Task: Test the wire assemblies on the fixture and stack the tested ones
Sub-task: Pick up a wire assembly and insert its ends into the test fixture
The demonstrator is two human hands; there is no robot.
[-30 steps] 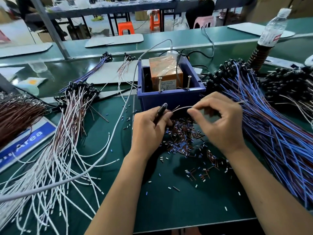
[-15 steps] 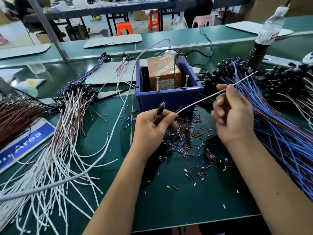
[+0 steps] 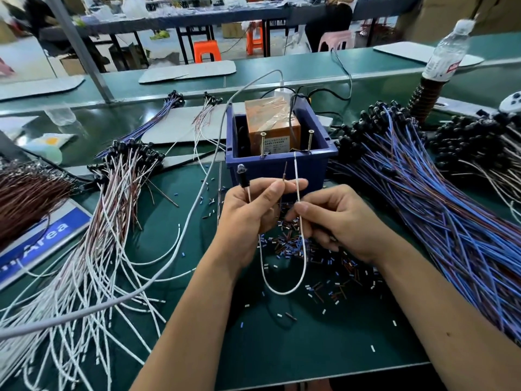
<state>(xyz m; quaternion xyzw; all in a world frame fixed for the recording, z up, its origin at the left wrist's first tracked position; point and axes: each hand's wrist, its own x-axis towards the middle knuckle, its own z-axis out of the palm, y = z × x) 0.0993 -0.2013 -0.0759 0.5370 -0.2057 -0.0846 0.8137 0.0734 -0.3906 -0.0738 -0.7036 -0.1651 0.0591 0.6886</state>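
White wire assembly [image 3: 282, 290] loops between our hands in front of the blue fixture box [image 3: 277, 165]. Our left hand [image 3: 248, 215] grips its black-capped end and brown lead; our right hand [image 3: 338, 218] pinches the white lead upright. Blue-wired assemblies [image 3: 439, 210] lie heaped at right.

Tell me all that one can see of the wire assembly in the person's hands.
The wire assembly has a small black cap with a clear tip at one end and two thin leads, one white and one brown. The white lead hangs in a loop under the hands and rises again, its end pointing up beside one of the two screws on the blue box. The short brown lead also points up. The left hand holds the cap end and the brown lead; the right hand pinches the white lead.
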